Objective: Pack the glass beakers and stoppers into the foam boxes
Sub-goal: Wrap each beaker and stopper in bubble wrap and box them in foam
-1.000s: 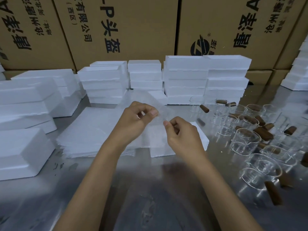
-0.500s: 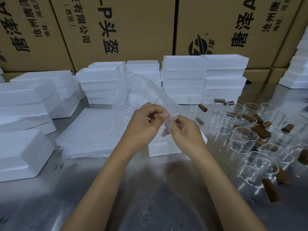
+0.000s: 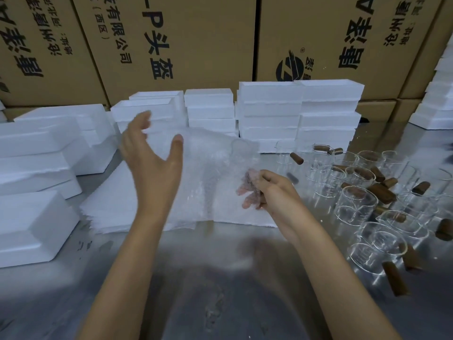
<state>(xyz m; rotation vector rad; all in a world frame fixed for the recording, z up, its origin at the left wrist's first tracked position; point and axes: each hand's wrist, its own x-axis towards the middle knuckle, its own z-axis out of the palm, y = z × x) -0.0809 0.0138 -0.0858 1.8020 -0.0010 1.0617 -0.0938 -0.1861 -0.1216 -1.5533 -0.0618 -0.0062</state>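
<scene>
Head view, left hand: the left hand (image 3: 152,158) is lifted above the table with fingers spread and straight, holding nothing; it looks placed to catch or smooth the sheet beside it.
Head view, right hand: the right hand (image 3: 268,190) has its fingers curled and pinching one edge of a clear, crinkled bubble-wrap sheet (image 3: 208,173), fingertips showing through the plastic; the grip lets the sheet hang open and spread out.
Wrap supply: the sheet hangs over a flat stack of white wrapping sheets (image 3: 110,200) lying just in front of the person, within easy reach.
Task's glassware: the clear glass beakers (image 3: 358,202) stand upright, crowded together on the right side of the shiny metal table (image 3: 220,290), none yet wrapped or boxed.
Stoppers: brown tapered stoppers (image 3: 382,192) lie scattered among and inside the beakers, close to the right hand.
Foam boxes: white foam boxes (image 3: 269,111) are stacked along the back and left, in front of printed brown cardboard cartons (image 3: 196,45).
Step, as judged: opening a wrap sheet before picking up a beaker.
</scene>
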